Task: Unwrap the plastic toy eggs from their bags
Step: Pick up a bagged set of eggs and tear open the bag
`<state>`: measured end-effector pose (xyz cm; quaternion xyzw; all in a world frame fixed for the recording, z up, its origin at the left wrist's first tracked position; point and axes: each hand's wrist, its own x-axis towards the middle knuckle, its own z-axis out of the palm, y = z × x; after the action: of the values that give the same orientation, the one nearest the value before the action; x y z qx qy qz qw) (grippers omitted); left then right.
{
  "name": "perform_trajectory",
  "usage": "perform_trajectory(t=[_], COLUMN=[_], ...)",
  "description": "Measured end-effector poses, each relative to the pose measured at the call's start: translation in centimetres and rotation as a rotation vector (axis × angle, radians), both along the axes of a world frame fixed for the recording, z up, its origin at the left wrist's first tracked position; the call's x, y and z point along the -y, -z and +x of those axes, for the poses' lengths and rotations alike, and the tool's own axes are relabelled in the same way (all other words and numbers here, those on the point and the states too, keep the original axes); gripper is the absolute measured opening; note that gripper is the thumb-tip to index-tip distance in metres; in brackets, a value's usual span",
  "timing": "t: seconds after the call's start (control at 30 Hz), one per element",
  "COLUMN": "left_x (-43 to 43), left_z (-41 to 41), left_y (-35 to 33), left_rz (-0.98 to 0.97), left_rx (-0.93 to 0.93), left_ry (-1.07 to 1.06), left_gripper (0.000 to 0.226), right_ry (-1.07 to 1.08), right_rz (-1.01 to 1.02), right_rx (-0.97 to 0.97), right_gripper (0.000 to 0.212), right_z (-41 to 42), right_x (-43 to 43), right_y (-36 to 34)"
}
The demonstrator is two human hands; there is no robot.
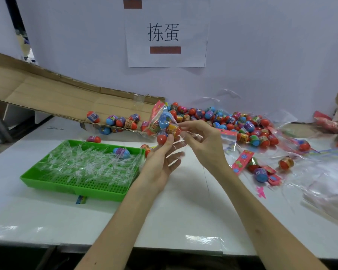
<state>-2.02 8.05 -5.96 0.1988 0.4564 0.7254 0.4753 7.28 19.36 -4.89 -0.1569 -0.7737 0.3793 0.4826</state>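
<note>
A white table (47,215) stands against a pale wall (261,55) that bears a paper sign (167,33) with two printed characters. Flattened cardboard (47,90) slopes down from the left onto the table. A green tray (72,189) holds a heap of clear plastic strips (86,164) and one blue egg (122,152). Loose eggs (232,121) pile by the wall, and empty bags (320,182) lie at the right. Above the table, the left hand (160,164) grips a bag (162,121) of eggs from below, and the right hand (201,141) pinches its clear plastic

Green tray (70,190) on white table (47,215), cardboard flap (47,88), paper sign (191,20)
</note>
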Motion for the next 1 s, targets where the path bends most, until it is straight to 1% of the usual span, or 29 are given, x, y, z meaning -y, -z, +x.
perform_trajectory(t=[0.07, 0.13, 0.23, 0.3, 0.37, 0.43, 0.47, 0.53, 0.6, 0.67, 0.73, 0.77, 0.83, 0.9, 0.93, 0.97, 1.0], left_x=[0.1, 0.1, 0.1, 0.0, 0.0, 0.2, 0.3, 0.5, 0.3, 0.2, 0.0, -0.1, -0.2, -0.3, -0.4, -0.5, -0.5], left_z=[0.2, 0.4, 0.7, 0.7, 0.4, -0.3, -0.6, -0.8, -0.5, 0.2, 0.6, 0.7, 0.4, 0.2, 0.1, 0.1, 0.0], left_y=[-0.2, -0.5, -0.9, -1.0, -0.9, -0.7, -0.6, -0.5, -0.6, -0.7, -0.6, -0.5, -0.2, -0.2, -0.2, -0.2, -0.1], left_rz=[-0.016, -0.026, -0.011, 0.003, 0.033, 0.031, 0.013, -0.023, -0.033, -0.063, -0.092, -0.089, -0.043, 0.031, 0.055, 0.068, 0.077], left_rx=[-0.044, -0.078, -0.029, 0.011, 0.041, 0.073, 0.07, 0.016, -0.063, -0.134, -0.218, -0.25, -0.228, -0.151, -0.128, -0.124, -0.134], left_ry=[0.042, 0.097, 0.101, 0.037, -0.084, -0.177, -0.182, -0.1, 0.028, 0.146, 0.224, 0.233, 0.195, 0.124, 0.082, 0.041, 0.006], left_gripper=[0.033, 0.039, 0.059, 0.072, 0.073, 0.07, 0.07, 0.078, 0.084, 0.078, 0.06, 0.049, 0.035, 0.037, 0.042, 0.045, 0.046], right_ry=[0.022, 0.038, -0.027, -0.117, -0.213, -0.292, -0.334, -0.44, -0.507, -0.489, -0.468, -0.481, -0.537, -0.574, -0.576, -0.562, -0.533], right_rz=[0.008, -0.052, -0.259, -0.426, -0.534, -0.567, -0.577, -0.604, -0.608, -0.589, -0.58, -0.589, -0.651, -0.744, -0.771, -0.77, -0.741], right_rx=[-0.017, -0.037, -0.104, -0.115, -0.05, 0.036, 0.068, 0.124, 0.188, 0.253, 0.287, 0.274, 0.158, -0.014, -0.053, -0.027, 0.056], right_gripper=[0.022, 0.022, 0.02, 0.016, 0.015, 0.018, 0.02, 0.023, 0.023, 0.025, 0.031, 0.036, 0.046, 0.047, 0.046, 0.047, 0.049], right_z=[0.1, 0.3, 0.9, 1.6, 2.4, 3.2, 3.6, 4.4, 5.2, 5.8, 6.2, 6.3, 6.5, 6.6, 6.6, 6.4, 6.1], right_x=[-0.1, -0.2, -0.8, -1.4, -2.3, -3.2, -3.6, -4.4, -5.0, -5.5, -6.0, -6.1, -6.3, -6.5, -6.5, -6.3, -6.0], right_y=[0.0, -0.4, -1.3, -1.8, -2.2, -2.3, -2.2, -2.2, -2.3, -2.2, -2.0, -2.0, -2.2, -2.4, -2.5, -2.5, -2.5])
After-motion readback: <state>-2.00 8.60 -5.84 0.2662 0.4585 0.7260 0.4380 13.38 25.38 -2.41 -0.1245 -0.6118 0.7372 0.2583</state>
